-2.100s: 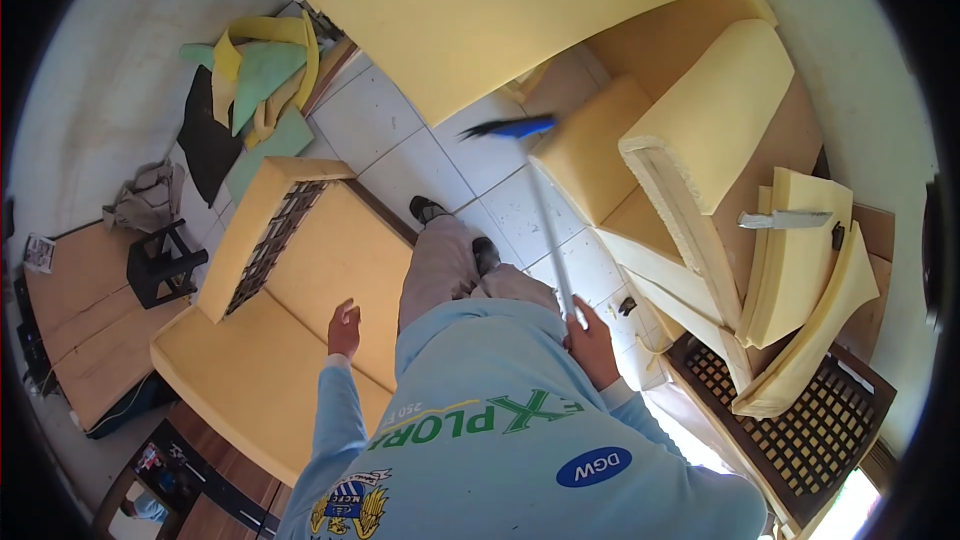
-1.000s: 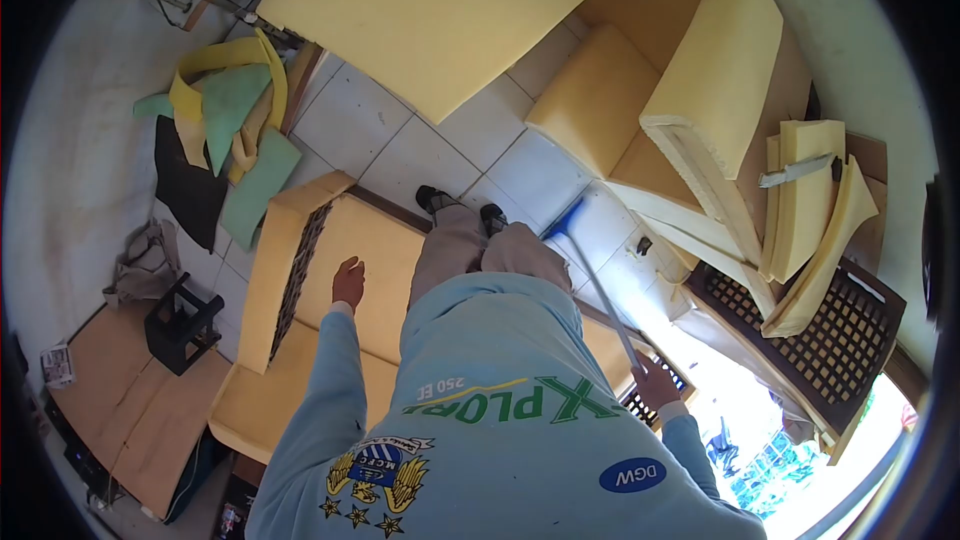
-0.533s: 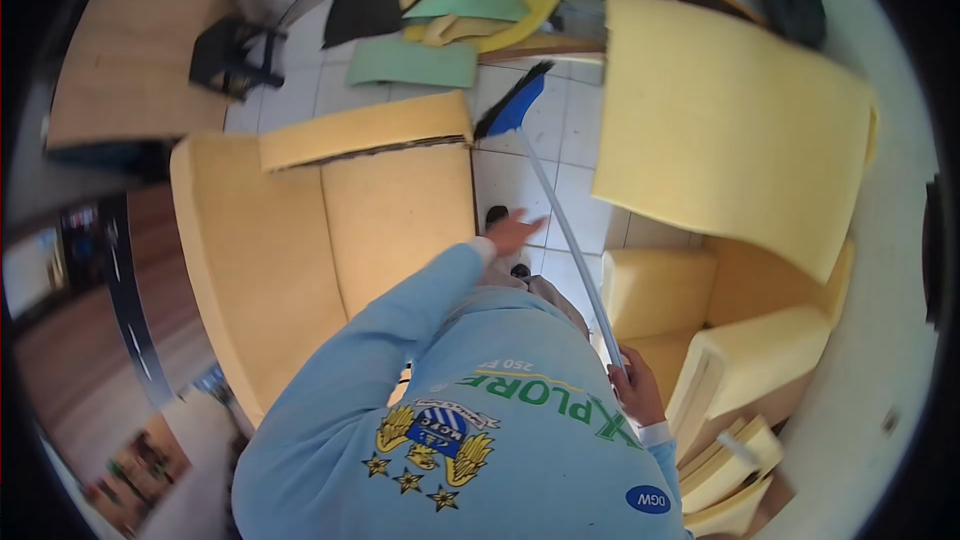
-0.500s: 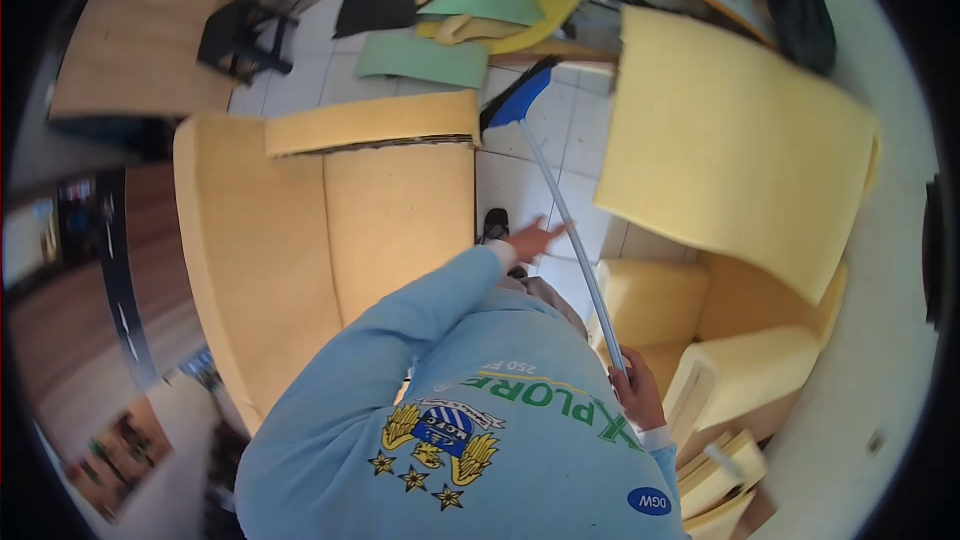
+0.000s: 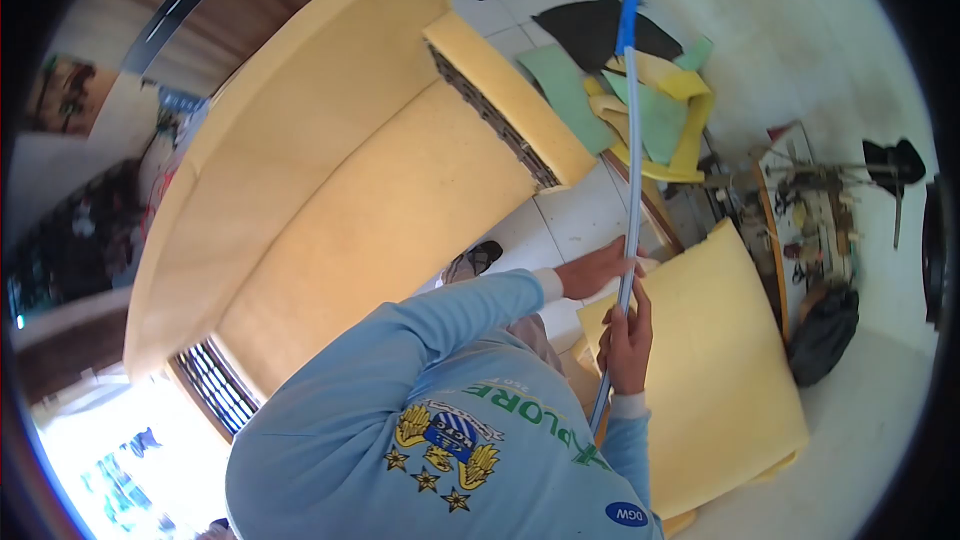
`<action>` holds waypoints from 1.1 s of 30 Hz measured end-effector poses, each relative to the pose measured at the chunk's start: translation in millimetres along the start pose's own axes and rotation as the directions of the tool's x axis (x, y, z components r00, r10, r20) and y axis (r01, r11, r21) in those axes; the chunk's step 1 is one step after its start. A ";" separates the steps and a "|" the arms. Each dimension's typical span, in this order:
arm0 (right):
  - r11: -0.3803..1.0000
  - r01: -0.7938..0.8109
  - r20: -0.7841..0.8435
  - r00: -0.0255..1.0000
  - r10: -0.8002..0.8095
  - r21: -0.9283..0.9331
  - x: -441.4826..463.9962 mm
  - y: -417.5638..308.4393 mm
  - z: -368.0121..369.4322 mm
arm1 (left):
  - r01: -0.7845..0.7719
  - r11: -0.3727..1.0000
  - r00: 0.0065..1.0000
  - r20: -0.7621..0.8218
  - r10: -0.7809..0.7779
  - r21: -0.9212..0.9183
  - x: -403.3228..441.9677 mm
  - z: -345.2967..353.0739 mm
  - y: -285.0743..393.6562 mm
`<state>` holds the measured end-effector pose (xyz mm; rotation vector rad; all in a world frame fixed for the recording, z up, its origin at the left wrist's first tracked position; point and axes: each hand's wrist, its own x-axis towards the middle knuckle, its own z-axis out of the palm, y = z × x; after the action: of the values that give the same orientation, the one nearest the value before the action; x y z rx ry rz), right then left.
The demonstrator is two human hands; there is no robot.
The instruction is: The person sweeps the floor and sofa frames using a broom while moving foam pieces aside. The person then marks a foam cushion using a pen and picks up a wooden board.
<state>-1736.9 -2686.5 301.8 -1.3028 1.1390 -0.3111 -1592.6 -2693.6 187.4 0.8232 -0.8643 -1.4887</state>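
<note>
A broom (image 5: 634,140) with a pale grey handle and a blue head (image 5: 628,10) is raised nearly upright in the view, its dark bristles partly cut off at the top edge. My left hand (image 5: 592,270) is closed around the middle of the handle. Just below it, my right hand (image 5: 627,348) grips the same handle with its fingers along it. The handle's lower end runs down beside my light blue shirt.
A yellow foam-covered sofa (image 5: 350,210) stands to my left. On the right is a yellow foam-covered piece (image 5: 710,360). Green foam offcuts (image 5: 565,95) and a black sheet (image 5: 600,30) lie on the tiled floor ahead. A cluttered tool bench (image 5: 800,210) and a dark bag (image 5: 825,335) stand along the wall.
The view has turned to the right. The broom head has risen from near the floor, and my left hand has moved from beside the handle onto it, closer to my right hand.
</note>
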 end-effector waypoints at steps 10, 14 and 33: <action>0.685 0.619 0.626 0.720 -0.299 -0.385 1.0 39.3 -42.5 | 0.824 -0.220 0.499 -0.853 -0.154 0.522 -374.7 -72.2 -220.7; 0.727 0.569 0.625 0.740 -0.248 -0.385 24.5 59.8 -20.1 | 0.940 0.340 0.042 -0.979 -0.199 -0.029 -531.3 1.2 -310.2; 0.541 0.378 0.651 0.558 0.514 -0.751 80.6 63.0 161.4 | 0.145 0.929 -0.230 -0.924 -0.304 -0.342 -567.2 63.1 -294.3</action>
<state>-1596.5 -2631.2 184.6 -1.9084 0.4059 1.0748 -1740.7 -2107.5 -28.9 1.7574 0.7356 -0.5927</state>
